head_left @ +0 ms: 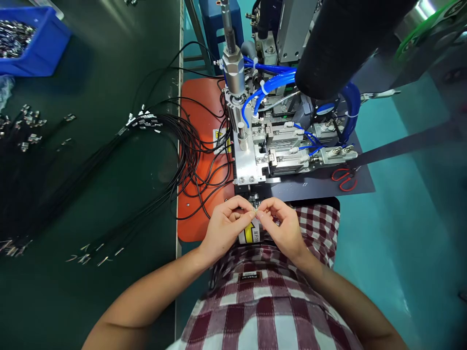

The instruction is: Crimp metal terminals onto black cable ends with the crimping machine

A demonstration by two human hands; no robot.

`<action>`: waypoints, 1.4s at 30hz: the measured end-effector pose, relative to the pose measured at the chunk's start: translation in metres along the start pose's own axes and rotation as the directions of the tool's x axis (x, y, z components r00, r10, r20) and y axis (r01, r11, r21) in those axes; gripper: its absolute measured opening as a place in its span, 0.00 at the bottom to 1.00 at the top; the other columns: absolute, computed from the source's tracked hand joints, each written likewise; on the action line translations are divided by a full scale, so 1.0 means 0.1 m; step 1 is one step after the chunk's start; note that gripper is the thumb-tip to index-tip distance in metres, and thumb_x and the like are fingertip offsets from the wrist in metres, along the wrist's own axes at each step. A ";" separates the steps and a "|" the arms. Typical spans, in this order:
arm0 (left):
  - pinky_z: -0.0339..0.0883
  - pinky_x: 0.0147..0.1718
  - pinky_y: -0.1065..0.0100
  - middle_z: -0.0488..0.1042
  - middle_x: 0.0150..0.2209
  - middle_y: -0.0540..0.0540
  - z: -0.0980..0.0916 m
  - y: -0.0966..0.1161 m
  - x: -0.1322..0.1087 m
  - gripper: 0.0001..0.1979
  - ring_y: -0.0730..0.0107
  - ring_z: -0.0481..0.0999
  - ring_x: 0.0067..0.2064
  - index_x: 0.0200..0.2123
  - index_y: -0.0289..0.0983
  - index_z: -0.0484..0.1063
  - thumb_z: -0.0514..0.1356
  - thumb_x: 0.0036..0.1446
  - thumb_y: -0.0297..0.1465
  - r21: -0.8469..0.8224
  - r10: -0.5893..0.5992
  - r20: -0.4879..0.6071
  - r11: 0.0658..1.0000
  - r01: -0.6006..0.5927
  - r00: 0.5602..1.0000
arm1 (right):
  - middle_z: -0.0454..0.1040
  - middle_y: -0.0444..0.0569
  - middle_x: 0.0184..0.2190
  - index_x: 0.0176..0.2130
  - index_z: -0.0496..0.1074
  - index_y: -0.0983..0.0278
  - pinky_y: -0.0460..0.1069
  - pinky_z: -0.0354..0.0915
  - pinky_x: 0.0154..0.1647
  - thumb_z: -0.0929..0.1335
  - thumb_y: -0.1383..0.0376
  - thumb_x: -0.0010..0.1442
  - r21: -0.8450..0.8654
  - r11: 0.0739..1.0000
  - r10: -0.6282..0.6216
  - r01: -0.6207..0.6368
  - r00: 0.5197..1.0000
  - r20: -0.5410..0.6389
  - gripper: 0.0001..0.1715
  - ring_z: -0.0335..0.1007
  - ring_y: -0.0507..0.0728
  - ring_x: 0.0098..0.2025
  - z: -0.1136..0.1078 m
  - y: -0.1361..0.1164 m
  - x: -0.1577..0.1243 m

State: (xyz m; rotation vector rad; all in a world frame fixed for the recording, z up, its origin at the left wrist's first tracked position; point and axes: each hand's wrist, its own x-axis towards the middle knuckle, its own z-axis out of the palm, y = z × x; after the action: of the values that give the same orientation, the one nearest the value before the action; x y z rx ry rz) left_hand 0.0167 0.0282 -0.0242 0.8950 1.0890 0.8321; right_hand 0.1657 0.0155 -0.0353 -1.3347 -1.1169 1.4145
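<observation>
My left hand (226,226) and my right hand (280,224) meet fingertip to fingertip just in front of the metal crimping machine (262,150). Both pinch a thin black cable end with a tiny metal tip (256,212) between thumb and forefinger. A bundle of black cables (197,150) loops over the orange plate (199,121) to the left of my hands. Their metal connector ends (144,120) lie fanned on the dark green table (91,194).
A blue bin (32,41) of small metal parts stands at the far left corner. Loose connectors (31,129) and further cable ends (93,255) lie on the table. Red-handled scissors (345,178) rest on the machine's dark base at the right. Blue air hoses (270,82) run over the machine.
</observation>
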 end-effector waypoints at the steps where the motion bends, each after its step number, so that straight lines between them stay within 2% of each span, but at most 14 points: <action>1: 0.51 0.19 0.78 0.65 0.26 0.55 0.00 0.00 0.00 0.05 0.86 0.56 0.21 0.29 0.35 0.71 0.63 0.55 0.29 0.006 0.000 0.004 1.000 0.000 1.000 | 0.65 0.40 0.22 0.30 0.68 0.64 0.45 0.57 0.24 0.68 0.67 0.56 0.006 1.000 0.006 -0.006 1.000 -0.006 0.03 0.59 0.49 0.22 0.01 0.00 0.01; 7: 0.49 0.18 0.78 0.65 0.25 0.55 -0.01 0.00 0.00 0.06 0.86 0.55 0.20 0.29 0.34 0.71 0.63 0.55 0.30 0.044 -0.001 0.008 0.999 0.000 1.000 | 0.63 0.39 0.21 0.30 0.68 0.64 0.45 0.56 0.23 0.67 0.67 0.56 0.026 1.000 0.003 -0.003 1.000 0.012 0.04 0.58 0.48 0.22 0.01 0.04 0.00; 13: 0.44 0.16 0.77 0.57 0.17 0.58 -0.03 -0.03 0.00 0.08 0.83 0.51 0.18 0.30 0.35 0.70 0.63 0.55 0.33 0.009 -0.055 0.003 0.998 0.055 0.998 | 0.64 0.39 0.22 0.32 0.67 0.63 0.45 0.58 0.24 0.67 0.64 0.60 0.019 1.000 -0.008 0.008 1.000 0.024 0.05 0.58 0.48 0.22 0.02 0.11 -0.05; 21: 0.48 0.17 0.77 0.62 0.20 0.56 0.00 0.02 0.00 0.08 0.84 0.54 0.19 0.29 0.34 0.71 0.64 0.54 0.33 0.023 -0.044 0.005 0.999 0.044 0.999 | 0.67 0.41 0.23 0.31 0.68 0.63 0.46 0.59 0.23 0.68 0.63 0.57 0.057 0.997 0.050 -0.049 0.999 -0.013 0.06 0.61 0.49 0.22 0.01 0.07 -0.02; 31: 0.46 0.16 0.78 0.59 0.18 0.57 0.01 0.00 0.00 0.08 0.83 0.54 0.18 0.30 0.35 0.70 0.64 0.54 0.34 0.031 -0.051 -0.020 0.998 0.051 0.999 | 0.65 0.39 0.20 0.30 0.66 0.63 0.45 0.59 0.22 0.69 0.59 0.57 0.168 0.978 0.122 -0.127 0.992 0.041 0.10 0.59 0.48 0.20 0.05 0.06 -0.01; 42: 0.48 0.17 0.78 0.61 0.19 0.56 0.02 0.03 0.00 0.10 0.84 0.54 0.19 0.29 0.34 0.70 0.65 0.53 0.35 0.039 -0.044 -0.034 0.998 0.045 0.998 | 0.65 0.39 0.20 0.30 0.67 0.63 0.45 0.60 0.22 0.70 0.59 0.56 0.178 0.976 0.122 -0.124 0.992 0.022 0.11 0.61 0.49 0.20 0.05 0.08 -0.01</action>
State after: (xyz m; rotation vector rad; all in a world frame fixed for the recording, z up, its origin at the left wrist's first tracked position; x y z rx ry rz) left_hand 0.0186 0.0285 -0.0213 0.8894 1.1538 0.7937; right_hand 0.1609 0.0123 -0.0426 -1.2862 -0.9030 1.5745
